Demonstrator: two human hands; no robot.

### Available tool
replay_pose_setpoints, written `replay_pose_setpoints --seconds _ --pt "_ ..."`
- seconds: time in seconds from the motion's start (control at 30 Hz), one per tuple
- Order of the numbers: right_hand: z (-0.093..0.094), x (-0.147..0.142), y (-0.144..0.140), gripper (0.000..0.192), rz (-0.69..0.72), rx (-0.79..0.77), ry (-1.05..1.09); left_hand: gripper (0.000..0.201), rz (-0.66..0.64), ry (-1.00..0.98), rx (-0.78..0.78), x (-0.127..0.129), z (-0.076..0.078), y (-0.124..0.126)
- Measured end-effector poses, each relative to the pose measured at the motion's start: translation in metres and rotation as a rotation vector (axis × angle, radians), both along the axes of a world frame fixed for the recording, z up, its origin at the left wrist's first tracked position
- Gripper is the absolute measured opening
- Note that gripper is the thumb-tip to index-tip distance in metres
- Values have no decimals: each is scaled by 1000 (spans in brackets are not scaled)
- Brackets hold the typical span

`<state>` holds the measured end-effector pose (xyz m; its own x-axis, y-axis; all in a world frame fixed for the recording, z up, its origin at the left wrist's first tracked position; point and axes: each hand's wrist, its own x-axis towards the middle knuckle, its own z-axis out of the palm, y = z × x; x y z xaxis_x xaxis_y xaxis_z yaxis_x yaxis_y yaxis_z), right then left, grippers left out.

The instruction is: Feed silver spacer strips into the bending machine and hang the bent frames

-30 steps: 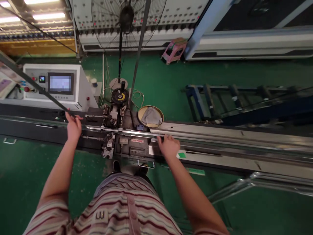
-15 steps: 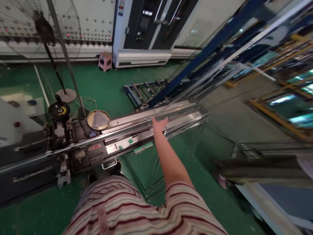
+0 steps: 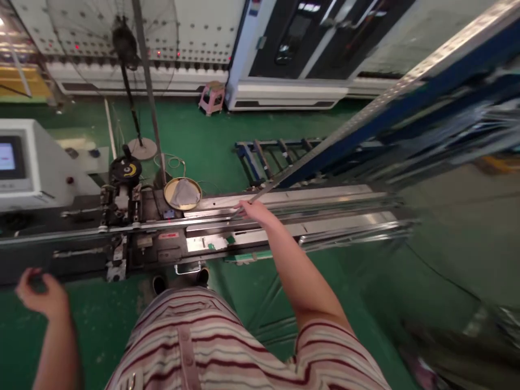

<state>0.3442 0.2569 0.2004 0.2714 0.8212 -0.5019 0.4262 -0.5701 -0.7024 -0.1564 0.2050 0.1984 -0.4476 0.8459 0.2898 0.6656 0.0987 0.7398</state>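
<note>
My right hand (image 3: 255, 211) is over the middle of a long machine bed (image 3: 349, 221), its fingers closed on a thin metal strip (image 3: 317, 154). From the hand the strip slants up to the upper right, where rows of small holes show. Beneath the hand, a long metal bar (image 3: 156, 224) runs along the bed and through the clamp assembly (image 3: 121, 206) at the left. My left hand (image 3: 44, 295) is in front of the bed's left end, thumb and fingers curved apart with nothing between them.
A round yellow-rimmed tin (image 3: 182, 194) with a grey cloth stands on the bed. Behind are a standing fan (image 3: 124, 40), a pink stool (image 3: 212, 97) and a dark-doored cabinet (image 3: 288, 92). A control box with a screen (image 3: 14, 160) is at left; blue frame beams (image 3: 365, 127) rise at right.
My right hand, earlier open with fingers spread over the bed, has closed on the strip. My left hand has come into view at the lower left. The view has turned rightward.
</note>
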Motion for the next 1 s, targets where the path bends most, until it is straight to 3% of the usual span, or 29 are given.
replay_pose_setpoints --seconds 0.1,0.2,0.3,0.4,0.63,0.83,1.0 --pt "-11 -36 6 33 164 0 -50 34 87 1 -6 -29 -14 -38" --pt "-23 -74 12 32 340 17 -70 31 199 -6 -1 -64 -39 -90" --pt "-32 -118 16 31 436 45 -61 28 354 28 40 -95 -67 -140" --pt "-35 -165 19 29 496 72 -42 27 468 71 112 -116 -88 -172" --pt "-34 -280 25 28 623 108 -43 28 546 38 120 -151 -101 -206" --pt "-31 -380 32 29 695 148 -87 29 602 40 88 -199 -110 -238" --pt "-32 -463 37 24 700 168 -20 27 574 18 101 -232 -117 -228"
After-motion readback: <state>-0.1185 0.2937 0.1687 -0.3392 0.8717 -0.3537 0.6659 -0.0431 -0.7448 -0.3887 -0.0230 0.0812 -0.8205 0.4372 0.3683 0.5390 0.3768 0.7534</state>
